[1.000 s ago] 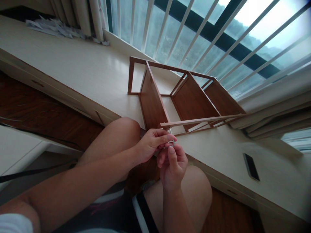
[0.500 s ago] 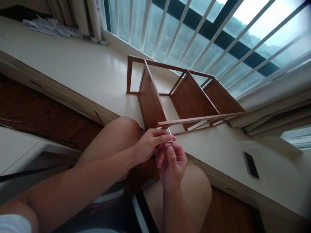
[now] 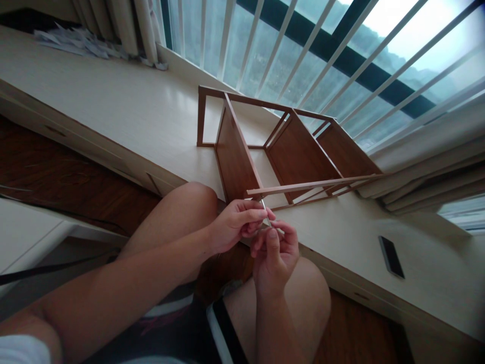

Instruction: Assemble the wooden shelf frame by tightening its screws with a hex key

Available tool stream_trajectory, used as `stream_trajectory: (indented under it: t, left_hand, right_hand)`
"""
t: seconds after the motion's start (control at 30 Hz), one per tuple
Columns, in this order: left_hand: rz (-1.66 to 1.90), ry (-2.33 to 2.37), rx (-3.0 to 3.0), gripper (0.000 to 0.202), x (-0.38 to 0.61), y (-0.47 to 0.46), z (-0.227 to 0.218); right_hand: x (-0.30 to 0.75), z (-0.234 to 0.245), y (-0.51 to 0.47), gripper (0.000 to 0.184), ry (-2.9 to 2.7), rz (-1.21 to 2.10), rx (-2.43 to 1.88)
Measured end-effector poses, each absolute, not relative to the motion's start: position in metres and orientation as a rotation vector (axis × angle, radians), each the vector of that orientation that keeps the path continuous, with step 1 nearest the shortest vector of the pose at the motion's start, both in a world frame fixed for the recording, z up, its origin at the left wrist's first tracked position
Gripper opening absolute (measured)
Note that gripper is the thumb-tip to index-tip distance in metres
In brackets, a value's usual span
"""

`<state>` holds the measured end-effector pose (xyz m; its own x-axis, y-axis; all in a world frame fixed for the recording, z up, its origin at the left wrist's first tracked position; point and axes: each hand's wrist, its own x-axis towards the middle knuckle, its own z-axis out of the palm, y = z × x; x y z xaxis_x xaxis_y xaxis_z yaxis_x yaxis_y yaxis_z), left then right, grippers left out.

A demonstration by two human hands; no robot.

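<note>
A brown wooden shelf frame (image 3: 265,146) lies on its side on a pale window ledge (image 3: 125,111), with three panels and thin rails. My left hand (image 3: 237,222) pinches a small thin metal tool (image 3: 265,210) just below the near end of the front rail (image 3: 303,185). My right hand (image 3: 276,250) is close beside it, fingers curled, thumb and fingertips touching the same small metal piece. Both hands hover over my bare knees, at the ledge's near edge.
A dark phone (image 3: 391,257) lies on the ledge at the right. Crumpled white paper (image 3: 76,40) sits at the far left by the curtain (image 3: 129,25). White window bars (image 3: 303,50) run behind the frame. Dark wooden floor (image 3: 56,172) lies below the ledge.
My right hand has shifted slightly right and its fingers have loosened around the metal piece. The left hand and the shelf frame stay where they were.
</note>
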<state>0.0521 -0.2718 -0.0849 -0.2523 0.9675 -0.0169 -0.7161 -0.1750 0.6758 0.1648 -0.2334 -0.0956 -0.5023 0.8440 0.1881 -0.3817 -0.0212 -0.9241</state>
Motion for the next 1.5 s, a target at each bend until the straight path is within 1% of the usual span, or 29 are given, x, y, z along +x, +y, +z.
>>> stream_trajectory:
  t: [0.17, 0.4, 0.53, 0.7, 0.9, 1.1, 1.2, 1.5]
  left_hand:
    - [1.732, 0.623, 0.499, 0.017, 0.052, -0.270, -0.086]
    - [1.702, 0.629, 0.462, 0.018, 0.052, -0.269, -0.083]
    - [1.694, 0.642, 0.450, 0.019, 0.052, -0.269, -0.082]
    - [1.709, 0.632, 0.429, 0.018, 0.053, -0.268, -0.083]
    - [1.705, 0.608, 0.407, 0.017, 0.053, -0.269, -0.082]
    - [1.702, 0.579, 0.375, 0.018, 0.053, -0.269, -0.083]
    - [1.704, 0.563, 0.393, 0.018, 0.053, -0.269, -0.083]
    - [1.707, 0.526, 0.399, 0.017, 0.053, -0.269, -0.082]
  right_hand:
    - [0.162, -0.092, -0.234, 0.009, -1.341, 1.591, -0.522]
    - [0.160, -0.094, -0.236, 0.023, -1.505, 1.323, -0.460]
    - [0.160, -0.094, -0.235, 0.027, -1.556, 1.229, -0.435]
    - [0.158, -0.094, -0.232, 0.025, -1.555, 1.165, -0.425]
    - [0.160, -0.096, -0.231, 0.024, -1.566, 1.128, -0.512]
    - [0.163, -0.102, -0.225, 0.029, -1.646, 1.014, -0.509]
    - [0.162, -0.103, -0.222, 0.026, -1.664, 0.955, -0.492]
    - [0.158, -0.098, -0.220, 0.018, -1.632, 0.990, -0.497]
